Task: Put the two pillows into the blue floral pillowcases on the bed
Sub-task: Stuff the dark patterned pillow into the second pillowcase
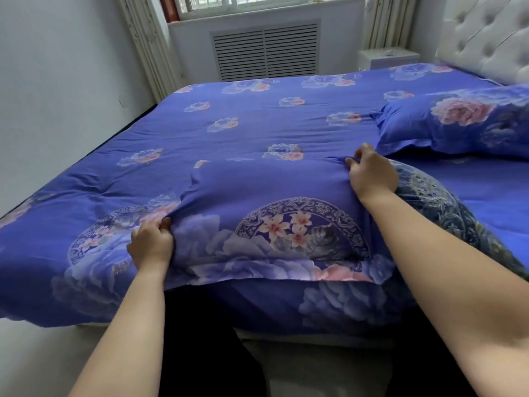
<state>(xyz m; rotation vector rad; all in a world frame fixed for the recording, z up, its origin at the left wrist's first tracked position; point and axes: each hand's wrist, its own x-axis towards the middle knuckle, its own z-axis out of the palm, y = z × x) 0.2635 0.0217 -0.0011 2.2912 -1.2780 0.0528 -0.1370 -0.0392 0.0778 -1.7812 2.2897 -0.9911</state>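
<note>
Both hands grip the same filled pillowcase [272, 213] that lies near the front edge of the bed. Left hand [151, 245] has its fingers curled tight, pinching a fold of cloth at the case's left side, where the fabric bunches and pulls into creases. Right hand [370, 174] reaches farther out and pinches the cloth at the far right corner of the case, fingers bent over a small gathered fold. Between the two hands the pillowcase looks plump, its blue top stretched fairly smooth, with a round white-bordered panel of pink and cream flowers facing up and a flat flowered border along the near edge.

Just right of the right wrist, a darker blue patterned cushion or pillow [440, 204] sticks out from under the forearm; whether it is inside a case cannot be told. Farther right, near the tufted white headboard [486, 32], a second pillow [458, 124] already sits in a matching blue floral case. Everything rests on a blue floral quilt [229, 116] covering the bed. Beyond are a slatted radiator cover [266, 50] under a window [229, 4], curtains, and a small white bedside table [389, 57].
</note>
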